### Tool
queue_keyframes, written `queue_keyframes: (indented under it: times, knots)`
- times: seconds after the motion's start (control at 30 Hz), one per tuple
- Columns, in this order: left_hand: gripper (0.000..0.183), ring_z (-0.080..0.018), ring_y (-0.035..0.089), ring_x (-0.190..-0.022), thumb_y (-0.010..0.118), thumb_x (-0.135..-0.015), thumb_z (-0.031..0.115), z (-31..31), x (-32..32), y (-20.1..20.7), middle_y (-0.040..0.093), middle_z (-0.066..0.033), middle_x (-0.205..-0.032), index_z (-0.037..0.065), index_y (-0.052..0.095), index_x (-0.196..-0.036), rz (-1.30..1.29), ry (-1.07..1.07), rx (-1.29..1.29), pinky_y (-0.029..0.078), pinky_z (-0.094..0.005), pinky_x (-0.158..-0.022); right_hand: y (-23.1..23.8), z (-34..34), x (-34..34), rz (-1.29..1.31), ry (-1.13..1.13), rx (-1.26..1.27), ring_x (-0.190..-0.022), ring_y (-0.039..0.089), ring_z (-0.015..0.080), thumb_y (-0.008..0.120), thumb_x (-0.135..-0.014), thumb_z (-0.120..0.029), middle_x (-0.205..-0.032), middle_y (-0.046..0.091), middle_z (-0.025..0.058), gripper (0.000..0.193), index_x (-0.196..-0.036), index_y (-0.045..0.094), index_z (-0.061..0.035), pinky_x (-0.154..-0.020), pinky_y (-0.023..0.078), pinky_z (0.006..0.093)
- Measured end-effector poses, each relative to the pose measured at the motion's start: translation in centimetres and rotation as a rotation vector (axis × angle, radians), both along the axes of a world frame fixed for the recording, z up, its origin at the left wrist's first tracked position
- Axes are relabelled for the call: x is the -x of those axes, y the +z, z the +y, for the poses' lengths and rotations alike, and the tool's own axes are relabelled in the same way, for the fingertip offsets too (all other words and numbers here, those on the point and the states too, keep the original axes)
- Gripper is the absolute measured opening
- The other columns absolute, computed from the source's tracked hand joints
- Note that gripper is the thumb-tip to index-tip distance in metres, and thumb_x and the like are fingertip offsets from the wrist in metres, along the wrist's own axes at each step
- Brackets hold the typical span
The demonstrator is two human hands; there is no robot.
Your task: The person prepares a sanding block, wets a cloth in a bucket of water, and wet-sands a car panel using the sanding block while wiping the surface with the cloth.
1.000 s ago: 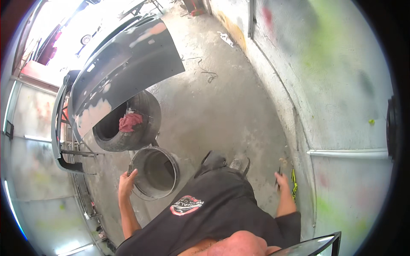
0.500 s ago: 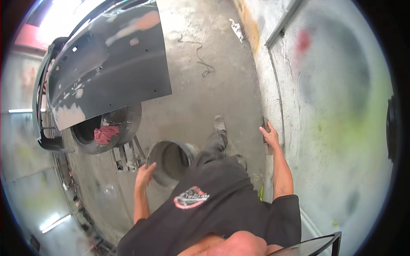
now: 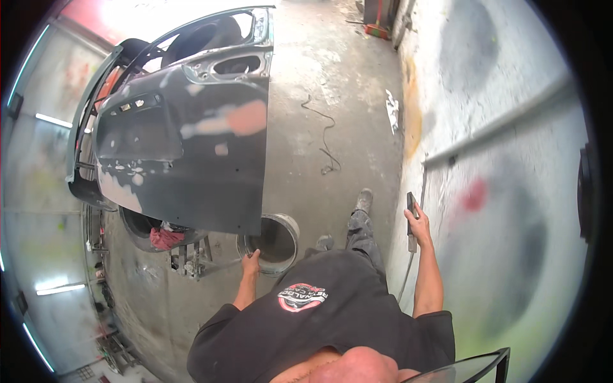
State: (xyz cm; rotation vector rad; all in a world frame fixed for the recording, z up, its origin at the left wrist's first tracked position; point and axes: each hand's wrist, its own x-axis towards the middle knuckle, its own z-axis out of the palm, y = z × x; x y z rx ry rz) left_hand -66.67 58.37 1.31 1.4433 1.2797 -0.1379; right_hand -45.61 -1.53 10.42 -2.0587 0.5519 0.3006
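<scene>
1. The left hand (image 3: pixel 251 260) still grasps the bucket (image 3: pixel 276 244) by its left edge; the bucket now appears at the lower corner of the grey car panel (image 3: pixel 211 163), which overlaps its rim.
2. The right hand (image 3: pixel 418 227) keeps its fingers clenched on a dark, narrow tool (image 3: pixel 410 205), now seen more fully, beside the wall (image 3: pixel 456 268).
3. The panel's upper openings have come into view.
4. The panel hides much of the tyre (image 3: pixel 129 226); the bucket's shadowed inside is unclear.

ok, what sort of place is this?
Probably an auto body or paint shop: a grey car body panel, patchy with pale and pink areas as if under repair, and a pale wall blotched with red and dark paint.
</scene>
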Motion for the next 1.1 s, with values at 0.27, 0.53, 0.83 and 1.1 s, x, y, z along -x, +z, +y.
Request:
queue_keyframes:
  times: [0.27, 0.53, 0.83, 1.1]
  knots:
    - [0.043, -0.0212, 0.063, -0.092, 0.084, -0.087, 0.024, -8.7, -11.4, -1.2, 0.065, -0.0093, -0.101, -0.005, 0.064, -0.110, 0.067, 0.340, -0.212, 0.050, -0.0399, -0.079, -3.2, -3.0, -20.0, -0.122, -0.057, -0.122, -0.080, 0.060, 0.0098, 0.076, -0.095, -0.042, -0.099, 0.068, 0.0050, 0.074, -0.150, 0.053, 0.0020, -0.071, 0.049, 0.0255]
    - [0.073, -0.0278, 0.063, -0.116, 0.084, -0.086, 0.031, -15.4, -21.3, -1.4, 0.067, -0.0202, -0.126, -0.013, 0.054, -0.137, 0.239, 0.649, -0.093, 0.050, -0.0385, -0.099, -4.6, -1.1, -48.2, -0.038, 0.172, -0.307, -0.057, 0.052, 0.0083, 0.068, -0.101, -0.044, -0.071, 0.053, -0.0036, 0.033, -0.102, 0.066, -0.0114, -0.051, 0.043, 0.0275]
    - [0.080, -0.0327, 0.062, -0.124, 0.083, -0.086, 0.032, -20.2, -34.4, -4.1, 0.064, -0.0245, -0.136, -0.013, 0.049, -0.144, 0.311, 0.758, -0.077, 0.047, -0.0418, -0.105, -8.4, -1.5, -70.3, 0.160, 0.381, 0.048, -0.120, 0.062, 0.0262, 0.077, -0.093, -0.045, -0.137, 0.063, 0.0200, 0.080, -0.150, 0.050, 0.0051, -0.101, 0.049, 0.0366]
    - [0.055, -0.0266, 0.066, -0.101, 0.083, -0.088, 0.028, -21.3, -49.6, -2.7, 0.070, -0.0182, -0.114, -0.010, 0.063, -0.123, 0.339, 0.906, -0.017, 0.053, -0.0400, -0.089, -8.1, -3.1, -78.8, 0.636, 0.436, 0.213, -0.114, 0.070, 0.0316, 0.080, -0.087, -0.047, -0.133, 0.067, 0.0240, 0.086, -0.148, 0.052, 0.0064, -0.094, 0.056, 0.0417]
